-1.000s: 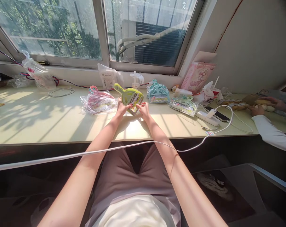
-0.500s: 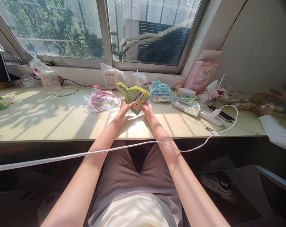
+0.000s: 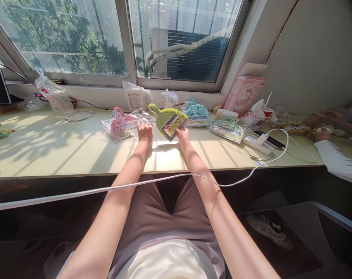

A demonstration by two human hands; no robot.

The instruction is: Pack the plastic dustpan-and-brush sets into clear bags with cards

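Observation:
My right hand (image 3: 182, 135) grips the lower right edge of a yellow-green mini dustpan and brush set (image 3: 168, 119), tilted with its handle to the upper left and a printed label in front. My left hand (image 3: 145, 133) is apart from it, fingers curled at the right end of a clear plastic bag (image 3: 142, 115). This bag wraps a pink dustpan set (image 3: 122, 124) lying on the table. Behind and to the right rest a teal dustpan set (image 3: 197, 115) and a pale green wrapped set (image 3: 230, 130).
A white cable (image 3: 164, 177) crosses in front of the table (image 3: 62, 155). On the right lie a power strip (image 3: 256, 145), a phone (image 3: 273, 140) and a pink box (image 3: 245, 93). Another person's hand (image 3: 321, 134) holds something pale at the far right. A window runs behind.
My left hand has let go of the yellow-green dustpan set and moved left to the pink set's bag. My right hand still holds the yellow-green set, which has shifted slightly right.

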